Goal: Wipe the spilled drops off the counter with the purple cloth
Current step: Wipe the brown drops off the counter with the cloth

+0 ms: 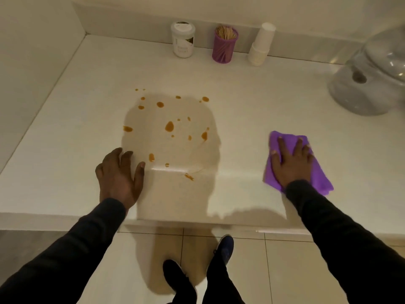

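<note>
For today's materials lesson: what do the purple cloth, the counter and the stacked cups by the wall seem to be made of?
Purple cloth: soft fabric, probably microfibre; matte, lying limp under the right hand.
Counter: smooth, glossy white, perhaps laminate or stone; it reflects light, and the drops bead on it.
Stacked cups: likely paper; matte white, thin rims.

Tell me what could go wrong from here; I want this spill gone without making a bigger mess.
1. The left hand rests flat right beside the brown drops; a small shift could smear one.
2. One drop lies close to the front of the counter; a wipe pulled toward the body might push liquid onto the floor.
3. The purple cloth under the right hand is small against so wide a scatter, so it may spread the drops.
</note>
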### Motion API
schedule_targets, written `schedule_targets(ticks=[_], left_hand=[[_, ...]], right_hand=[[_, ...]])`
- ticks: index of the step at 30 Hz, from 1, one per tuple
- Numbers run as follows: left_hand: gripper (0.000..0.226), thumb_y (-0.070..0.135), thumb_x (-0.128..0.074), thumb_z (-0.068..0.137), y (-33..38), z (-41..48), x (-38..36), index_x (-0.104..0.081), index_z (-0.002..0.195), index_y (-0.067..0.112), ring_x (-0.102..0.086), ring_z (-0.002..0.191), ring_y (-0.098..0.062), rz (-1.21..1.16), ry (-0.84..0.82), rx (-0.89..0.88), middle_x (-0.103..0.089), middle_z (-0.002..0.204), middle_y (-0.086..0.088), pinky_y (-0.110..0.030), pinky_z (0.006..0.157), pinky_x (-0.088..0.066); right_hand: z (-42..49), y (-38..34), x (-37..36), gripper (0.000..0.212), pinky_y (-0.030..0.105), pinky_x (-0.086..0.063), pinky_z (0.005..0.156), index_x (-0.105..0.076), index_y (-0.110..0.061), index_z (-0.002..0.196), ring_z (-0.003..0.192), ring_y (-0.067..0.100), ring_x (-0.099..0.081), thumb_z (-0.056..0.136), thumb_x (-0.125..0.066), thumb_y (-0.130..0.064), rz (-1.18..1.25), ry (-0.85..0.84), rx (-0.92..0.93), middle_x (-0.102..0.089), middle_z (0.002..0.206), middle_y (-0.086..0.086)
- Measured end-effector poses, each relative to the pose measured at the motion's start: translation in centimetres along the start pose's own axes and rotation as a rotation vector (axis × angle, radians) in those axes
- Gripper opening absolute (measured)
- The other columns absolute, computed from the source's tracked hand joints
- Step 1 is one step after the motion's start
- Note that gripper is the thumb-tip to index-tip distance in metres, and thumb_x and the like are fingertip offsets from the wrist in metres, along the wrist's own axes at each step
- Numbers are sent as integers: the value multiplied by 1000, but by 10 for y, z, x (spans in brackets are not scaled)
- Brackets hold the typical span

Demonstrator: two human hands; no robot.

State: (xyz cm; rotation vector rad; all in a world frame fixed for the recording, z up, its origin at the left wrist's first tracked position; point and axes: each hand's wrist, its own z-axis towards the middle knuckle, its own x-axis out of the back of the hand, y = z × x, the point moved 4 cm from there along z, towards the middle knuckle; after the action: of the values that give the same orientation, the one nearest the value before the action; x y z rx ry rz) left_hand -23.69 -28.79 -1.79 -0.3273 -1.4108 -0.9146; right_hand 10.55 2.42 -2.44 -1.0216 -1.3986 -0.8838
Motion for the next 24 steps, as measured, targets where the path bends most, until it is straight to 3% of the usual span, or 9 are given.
schedule_targets(ticks=[2, 4, 9, 12, 15, 18, 21, 22, 24], left_hand=[[54, 46, -40, 96, 0, -1, 0, -53, 124, 2, -46, 123, -42, 0, 6, -8, -50, 133, -25, -54, 101, -35], [55, 48, -38, 96, 0, 0, 0, -54, 123, 2, -46, 122, -42, -6, -3, 4, -51, 133, -24, -55, 101, -36], [62, 53, -32, 95, -2, 0, -2, -55, 125, 5, -44, 127, -39, -13, -36, 33, -50, 136, -22, -53, 105, -33], [61, 53, -32, 95, -2, 0, -1, -56, 125, 6, -44, 127, -38, -20, -35, 33, -50, 136, -21, -53, 106, -32], [59, 51, -32, 95, -3, 1, -1, -56, 125, 6, -43, 127, -39, -12, -49, 35, -50, 136, -20, -53, 104, -32], [59, 50, -31, 95, -3, 3, -2, -55, 126, 6, -43, 128, -39, 9, -69, 39, -50, 136, -21, -54, 102, -32], [59, 49, -30, 95, -3, 4, -3, -55, 126, 6, -43, 127, -40, 12, -81, 42, -51, 136, -21, -54, 101, -32], [59, 49, -30, 95, -3, 4, -3, -54, 126, 6, -43, 127, -40, 14, -83, 44, -51, 136, -21, -54, 101, -32], [58, 48, -30, 95, -3, 4, -3, -55, 126, 6, -44, 127, -40, 10, -84, 49, -51, 136, -21, -53, 102, -32]], right_hand=[[-4, -11, -2, 71, 61, -15, 117, -16, -27, 157, 143, 53, -17, 93, -10, -56, 18, -1, -75, -14, 158, 33], [-27, -53, -7, 71, 61, -17, 116, -17, -22, 157, 142, 54, -19, 94, -11, -53, 29, 17, -28, -15, 157, 36], [-134, -180, -21, 59, 58, -14, 119, -21, -26, 156, 148, 44, -13, 100, -28, -43, 146, -12, 481, -15, 161, 25], [-143, -171, -21, 54, 54, -13, 121, -34, -30, 152, 149, 37, -17, 99, -39, -36, 159, -72, 787, -24, 161, 19], [-80, -103, -21, 55, 60, -29, 113, -43, -24, 148, 139, 48, -35, 94, -34, -34, 129, -27, 611, -39, 151, 28], [-15, -57, -9, 57, 58, -21, 117, -24, -26, 155, 142, 51, -26, 99, -25, -39, 73, 5, 206, -25, 155, 33], [-12, -100, -7, 63, 60, -8, 118, -18, -20, 157, 145, 52, -12, 100, -33, -43, 112, 3, -116, -11, 159, 33], [-23, -128, -10, 66, 61, -7, 118, -18, -18, 157, 144, 54, -10, 99, -35, -44, 130, 2, -133, -9, 159, 35], [-62, -192, -22, 67, 63, -5, 117, -14, -17, 157, 144, 55, -8, 99, -32, -45, 131, -5, 43, -7, 158, 35]])
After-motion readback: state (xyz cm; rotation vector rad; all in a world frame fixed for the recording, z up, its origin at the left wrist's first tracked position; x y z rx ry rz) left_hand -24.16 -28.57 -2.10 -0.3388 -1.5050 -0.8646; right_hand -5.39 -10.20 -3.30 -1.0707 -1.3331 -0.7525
